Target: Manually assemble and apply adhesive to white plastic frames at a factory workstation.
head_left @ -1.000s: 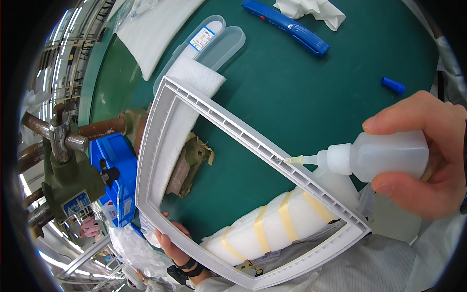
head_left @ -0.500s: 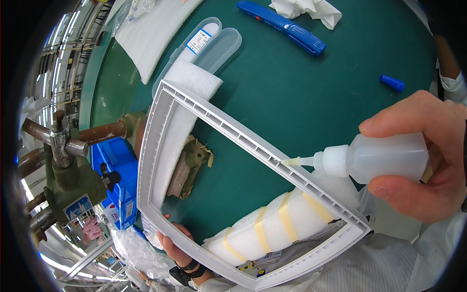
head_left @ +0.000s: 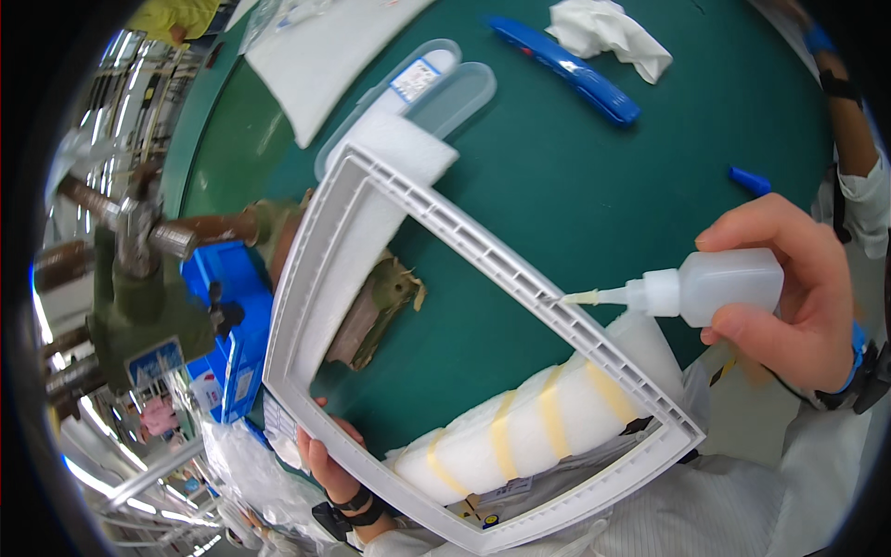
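A white plastic frame [head_left: 483,243], four-sided with small ribs along its edges, is tilted above the green table. My left hand [head_left: 332,464] grips its lower left side, the fingers wrapped round the edge. Between thumb and fingers my right hand [head_left: 789,292] holds a translucent squeeze bottle [head_left: 729,286] on its side. The bottle's thin yellowish needle tip points left and is at the frame's upper right bar; whether it touches cannot be made out. Under the frame's near side lies a white foam roll [head_left: 529,432] bound with yellow tape. Another white foam strip [head_left: 408,148] runs beneath its far corner.
A green vise [head_left: 148,306] stands at the left, its jaw block [head_left: 371,311] showing through the frame. Beside it is a blue bin [head_left: 243,325]. On the table [head_left: 631,186] lie a blue marker [head_left: 566,70], a blue cap [head_left: 749,180], crumpled tissue [head_left: 613,37] and a clear case [head_left: 464,97]. Another person's arm [head_left: 858,139] is at right.
The view has shifted slightly, so the table things sit lower and farther right. The bottle's tip has moved a little along the bar. Both hands keep their hold.
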{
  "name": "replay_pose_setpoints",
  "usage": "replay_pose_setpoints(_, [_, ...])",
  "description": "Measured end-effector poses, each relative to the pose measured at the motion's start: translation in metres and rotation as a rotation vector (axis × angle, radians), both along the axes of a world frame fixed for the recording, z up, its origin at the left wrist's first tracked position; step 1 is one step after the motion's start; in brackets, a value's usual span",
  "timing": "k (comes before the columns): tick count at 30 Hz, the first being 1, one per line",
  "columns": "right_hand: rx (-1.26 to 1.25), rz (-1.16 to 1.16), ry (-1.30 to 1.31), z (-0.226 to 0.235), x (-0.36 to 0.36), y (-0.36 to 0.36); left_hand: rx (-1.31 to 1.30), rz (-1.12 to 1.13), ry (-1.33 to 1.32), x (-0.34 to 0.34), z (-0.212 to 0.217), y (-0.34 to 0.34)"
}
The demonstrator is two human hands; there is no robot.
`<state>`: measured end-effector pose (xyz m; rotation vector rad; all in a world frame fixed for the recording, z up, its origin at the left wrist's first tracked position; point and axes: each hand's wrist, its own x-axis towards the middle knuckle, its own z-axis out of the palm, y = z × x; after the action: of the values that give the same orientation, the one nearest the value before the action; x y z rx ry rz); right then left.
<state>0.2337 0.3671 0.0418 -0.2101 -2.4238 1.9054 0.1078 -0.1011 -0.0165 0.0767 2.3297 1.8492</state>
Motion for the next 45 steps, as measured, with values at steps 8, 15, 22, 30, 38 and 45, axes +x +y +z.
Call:
replay_pose_setpoints(8, [-0.459,-0.204,-0.201,-0.019,-0.005,-0.016,0.12,-0.11,-0.207,-0.003,0.012,-0.004])
replay_pose_setpoints(15, [-0.484,-0.121,-0.068,-0.007,-0.021,-0.029,0.289,-0.134,-0.249,0.001,0.018,0.014])
replay_pose_setpoints(22, [-0.531,-0.05,-0.027,0.009,-0.032,-0.061,0.643,0.046,-0.468,0.012,0.039,0.03])
replay_pose_setpoints(30, [-0.54,-0.009,0.017,0.034,-0.015,-0.073,0.603,-0.002,-0.492,0.007,0.056,0.025])
replay_pose_setpoints(38, [-0.485,0.078,-0.041,0.044,0.008,-0.067,0.543,-0.098,-0.468,0.052,0.064,0.008])
replay_pose_setpoints(45, [-0.475,0.102,-0.078,0.039,0.023,-0.082,0.468,-0.099,-0.331,0.113,0.076,0.025])
